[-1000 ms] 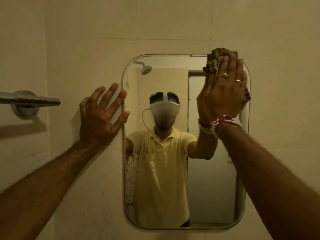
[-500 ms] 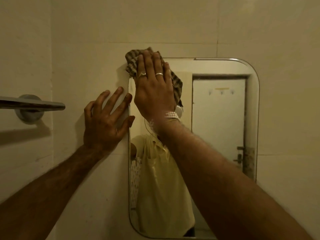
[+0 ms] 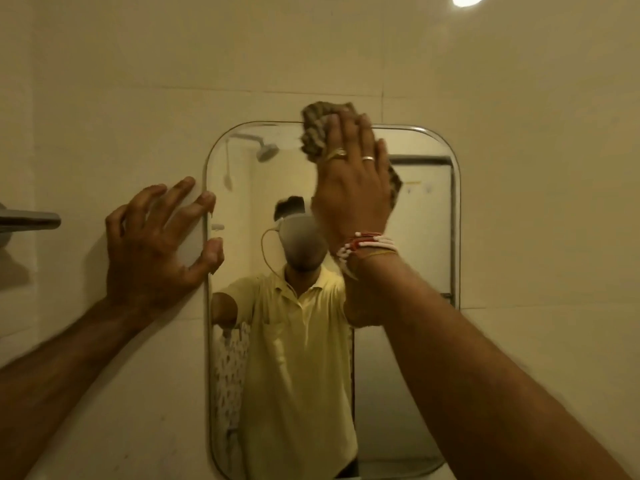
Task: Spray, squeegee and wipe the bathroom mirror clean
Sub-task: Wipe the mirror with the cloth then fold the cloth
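Tiled wall bearing a round-cornered mirror. Left grip, released with fingers spread, rests on the wall at the mirror's left edge. Right grip, fingers straight, presses a crumpled cloth against the middle of the mirror's top edge; the cloth overlaps the wall.

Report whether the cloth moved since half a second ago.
Yes. The cloth slid right along the top edge of the mirror, from left corner to middle.
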The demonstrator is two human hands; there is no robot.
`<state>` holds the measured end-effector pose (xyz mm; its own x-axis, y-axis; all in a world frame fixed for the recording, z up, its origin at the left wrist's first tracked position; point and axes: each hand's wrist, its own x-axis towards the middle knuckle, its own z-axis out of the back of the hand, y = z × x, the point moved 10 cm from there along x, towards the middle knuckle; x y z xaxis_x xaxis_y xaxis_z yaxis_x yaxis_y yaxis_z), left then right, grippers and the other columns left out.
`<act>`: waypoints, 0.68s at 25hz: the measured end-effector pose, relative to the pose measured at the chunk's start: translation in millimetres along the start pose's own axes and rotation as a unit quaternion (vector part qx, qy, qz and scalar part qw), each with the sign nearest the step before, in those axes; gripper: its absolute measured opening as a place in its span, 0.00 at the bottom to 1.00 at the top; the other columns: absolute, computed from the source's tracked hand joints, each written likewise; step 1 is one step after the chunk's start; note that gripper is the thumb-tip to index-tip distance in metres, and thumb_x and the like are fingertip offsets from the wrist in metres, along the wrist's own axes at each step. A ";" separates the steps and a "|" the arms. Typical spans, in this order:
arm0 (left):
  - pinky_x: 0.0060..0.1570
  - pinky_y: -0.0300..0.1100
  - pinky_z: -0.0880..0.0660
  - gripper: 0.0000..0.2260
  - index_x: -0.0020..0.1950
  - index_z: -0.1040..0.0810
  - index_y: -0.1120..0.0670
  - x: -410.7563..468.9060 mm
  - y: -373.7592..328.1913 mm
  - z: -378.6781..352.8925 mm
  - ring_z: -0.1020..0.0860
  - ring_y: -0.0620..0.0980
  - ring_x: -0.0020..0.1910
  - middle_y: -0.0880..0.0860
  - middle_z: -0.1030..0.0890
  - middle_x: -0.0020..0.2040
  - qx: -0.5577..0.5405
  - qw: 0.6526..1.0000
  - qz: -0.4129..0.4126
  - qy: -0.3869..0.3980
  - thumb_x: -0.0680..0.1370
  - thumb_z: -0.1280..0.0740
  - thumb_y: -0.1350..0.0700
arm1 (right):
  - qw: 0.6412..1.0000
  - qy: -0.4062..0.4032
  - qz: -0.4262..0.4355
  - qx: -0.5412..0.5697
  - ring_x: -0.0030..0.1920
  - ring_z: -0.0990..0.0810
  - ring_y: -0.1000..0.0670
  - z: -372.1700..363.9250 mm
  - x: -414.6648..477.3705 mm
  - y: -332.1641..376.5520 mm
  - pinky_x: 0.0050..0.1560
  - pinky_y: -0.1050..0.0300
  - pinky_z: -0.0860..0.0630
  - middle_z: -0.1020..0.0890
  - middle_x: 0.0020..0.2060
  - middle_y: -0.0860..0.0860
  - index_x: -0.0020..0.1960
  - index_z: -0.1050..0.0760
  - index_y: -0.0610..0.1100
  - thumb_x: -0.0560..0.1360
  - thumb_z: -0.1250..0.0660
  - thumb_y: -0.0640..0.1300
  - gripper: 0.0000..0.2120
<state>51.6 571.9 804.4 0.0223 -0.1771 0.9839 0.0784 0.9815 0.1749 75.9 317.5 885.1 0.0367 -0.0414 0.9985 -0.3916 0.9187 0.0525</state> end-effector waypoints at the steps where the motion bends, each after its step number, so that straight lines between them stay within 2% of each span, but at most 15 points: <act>1: 0.67 0.55 0.38 0.30 0.75 0.27 0.48 2.4 -1.7 1.4 0.32 0.60 0.75 0.52 0.29 0.78 -0.001 1.000 0.004 -0.004 0.76 0.39 0.38 | 0.999 -0.008 -0.030 -0.009 0.82 0.46 0.43 8.9 -2.3 -24.1 0.80 0.40 0.47 0.41 0.81 0.46 0.81 0.43 0.44 0.80 0.45 0.42 0.30; 5: 0.67 0.56 0.38 0.26 0.71 0.25 0.52 2.2 -10.6 3.4 0.31 0.61 0.73 0.56 0.27 0.74 0.009 0.999 0.035 -0.033 0.78 0.39 0.40 | 0.992 -0.021 -0.124 -0.021 0.82 0.47 0.45 35.5 -19.9 -96.2 0.81 0.41 0.48 0.43 0.82 0.47 0.81 0.43 0.46 0.83 0.47 0.50 0.27; 8: 0.69 0.58 0.39 0.24 0.68 0.24 0.54 3.2 -14.2 2.2 0.31 0.61 0.72 0.57 0.26 0.73 0.000 0.998 0.045 -0.049 0.80 0.40 0.40 | 0.987 -0.034 -0.155 -0.013 0.82 0.47 0.44 35.4 -24.1 -97.4 0.80 0.41 0.48 0.43 0.82 0.46 0.81 0.43 0.46 0.84 0.48 0.52 0.28; 10: 0.71 0.61 0.40 0.23 0.68 0.25 0.55 4.6 -16.1 1.3 0.31 0.61 0.74 0.58 0.27 0.74 -0.019 0.998 0.031 -0.051 0.81 0.41 0.41 | 0.989 -0.039 -0.143 -0.012 0.82 0.46 0.42 26.9 -22.2 -73.4 0.80 0.39 0.46 0.42 0.81 0.45 0.81 0.44 0.45 0.84 0.48 0.51 0.27; 13: 0.76 0.64 0.43 0.24 0.72 0.27 0.53 5.2 -17.6 -2.4 0.34 0.59 0.79 0.55 0.31 0.79 -0.042 0.999 0.020 -0.028 0.82 0.42 0.41 | 0.994 -0.029 -0.100 -0.014 0.81 0.46 0.41 4.9 -22.6 -18.1 0.79 0.38 0.44 0.43 0.81 0.44 0.81 0.45 0.44 0.84 0.47 0.48 0.27; 17: 0.76 0.66 0.42 0.26 0.75 0.27 0.52 5.5 -15.5 -4.3 0.35 0.58 0.80 0.51 0.32 0.80 -0.036 0.999 0.014 -0.018 0.81 0.41 0.40 | 1.000 -0.007 -0.007 0.020 0.82 0.48 0.41 -24.2 -27.8 84.1 0.80 0.37 0.47 0.44 0.82 0.43 0.81 0.45 0.43 0.81 0.53 0.50 0.30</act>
<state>54.8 555.4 806.9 -0.0100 -0.1464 0.9892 0.1493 0.9779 0.1462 64.3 405.4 861.4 0.0298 -0.0598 0.9978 -0.4283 0.9012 0.0668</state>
